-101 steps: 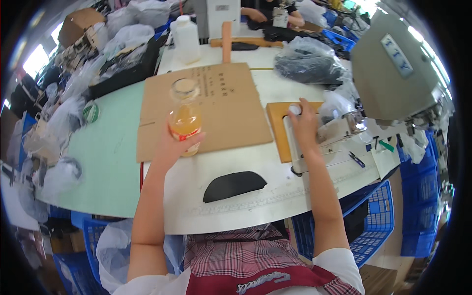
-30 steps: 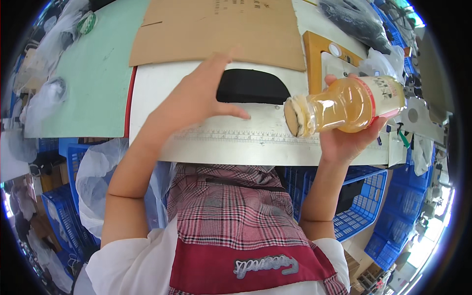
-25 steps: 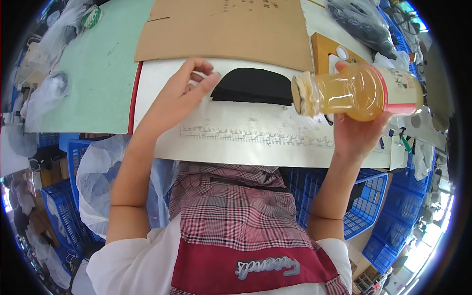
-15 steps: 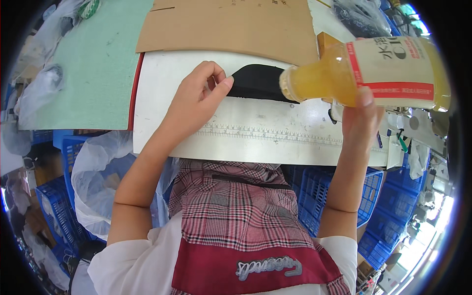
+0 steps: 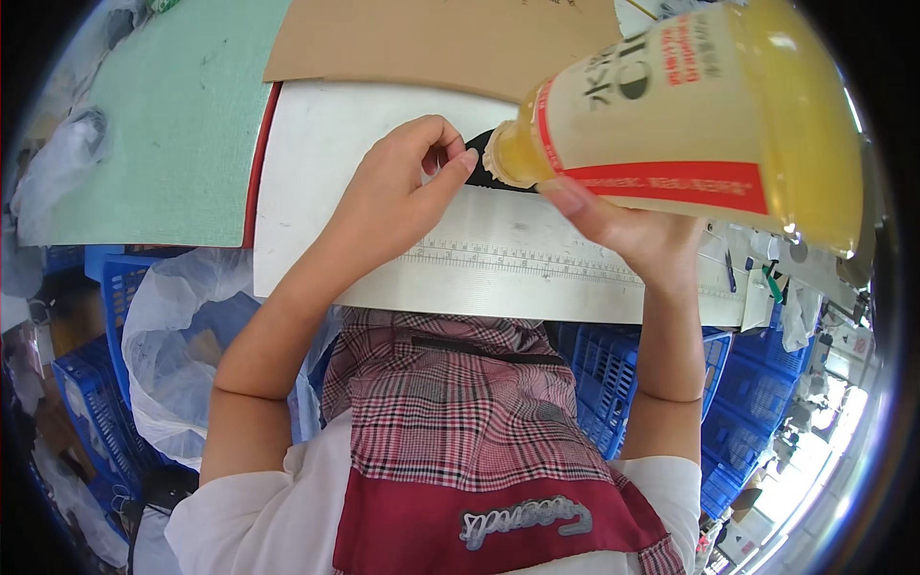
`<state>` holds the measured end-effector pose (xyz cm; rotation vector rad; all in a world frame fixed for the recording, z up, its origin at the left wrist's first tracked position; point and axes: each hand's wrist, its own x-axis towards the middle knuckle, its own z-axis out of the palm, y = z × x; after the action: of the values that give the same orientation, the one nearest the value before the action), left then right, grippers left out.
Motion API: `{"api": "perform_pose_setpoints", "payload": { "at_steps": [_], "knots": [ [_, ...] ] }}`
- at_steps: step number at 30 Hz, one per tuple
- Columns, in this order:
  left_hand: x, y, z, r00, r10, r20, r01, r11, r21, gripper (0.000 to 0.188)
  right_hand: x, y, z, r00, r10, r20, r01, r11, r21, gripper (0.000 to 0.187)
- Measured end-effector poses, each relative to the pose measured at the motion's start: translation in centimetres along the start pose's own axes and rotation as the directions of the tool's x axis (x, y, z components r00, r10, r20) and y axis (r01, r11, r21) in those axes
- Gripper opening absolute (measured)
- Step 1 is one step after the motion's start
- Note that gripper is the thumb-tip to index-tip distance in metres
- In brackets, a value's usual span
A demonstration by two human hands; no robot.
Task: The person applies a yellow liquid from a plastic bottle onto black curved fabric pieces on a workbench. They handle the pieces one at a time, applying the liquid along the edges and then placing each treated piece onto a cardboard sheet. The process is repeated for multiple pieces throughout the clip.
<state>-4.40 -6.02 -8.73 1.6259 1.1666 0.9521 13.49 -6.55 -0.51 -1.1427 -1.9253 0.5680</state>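
Note:
My right hand (image 5: 628,235) holds a clear plastic bottle (image 5: 709,115) of orange-yellow drink, raised close to the camera and tipped with its mouth pointing left and down. The bottle has a white label with a red band. My left hand (image 5: 407,192) is just left of the bottle's mouth, its thumb and fingertips pinched together at the opening. Whether a cap is between the fingers I cannot tell. Both hands hover over the white work board (image 5: 316,172).
A brown cardboard sheet (image 5: 422,43) lies at the top, a green mat (image 5: 153,125) to the left. A black pad (image 5: 479,151) peeks out behind my left hand. Blue crates (image 5: 632,383) and a clear plastic bag (image 5: 177,335) sit below the table edge.
The bottle went from the table in my left hand to my right hand, then rose toward the camera and tilted. My left hand moved from the table up to the bottle's mouth.

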Motion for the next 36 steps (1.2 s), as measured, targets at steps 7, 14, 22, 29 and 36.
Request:
{"api": "perform_pose_setpoints", "payload": {
  "at_steps": [7, 14, 22, 29, 36],
  "knots": [
    [-0.3, 0.4, 0.3, 0.998, 0.031, -0.063, -0.032, 0.999, -0.016, 0.016, -0.2, 0.9, 0.7, 0.982, -0.058, 0.18, 0.054, 0.998, 0.024, 0.034],
    [0.2, 0.2, 0.6, 0.999, 0.044, -0.019, -0.043, 0.997, 0.071, 0.015, -0.3, 0.9, -0.7, 0.978, -0.022, 0.209, 0.039, 0.996, -0.079, 0.039],
    [0.5, 0.0, 0.8, 0.999, 0.007, 0.036, -0.008, 1.0, 0.027, 0.015, -2.5, 2.6, -4.3, 0.996, 0.065, 0.055, -0.044, 0.945, -0.324, 0.047],
    [0.6, 0.2, 0.5, 0.994, -0.103, 0.044, 0.103, 0.995, 0.01, 0.017, -4.8, 6.0, -10.5, 0.98, 0.044, -0.196, -0.135, 0.867, -0.481, 0.05],
    [0.5, -1.0, 0.9, 1.0, -0.018, 0.0, 0.018, 0.996, -0.091, 0.017, -4.2, 3.4, -8.1, 0.946, 0.056, -0.32, -0.055, 0.998, 0.014, 0.041]
  ]
}}
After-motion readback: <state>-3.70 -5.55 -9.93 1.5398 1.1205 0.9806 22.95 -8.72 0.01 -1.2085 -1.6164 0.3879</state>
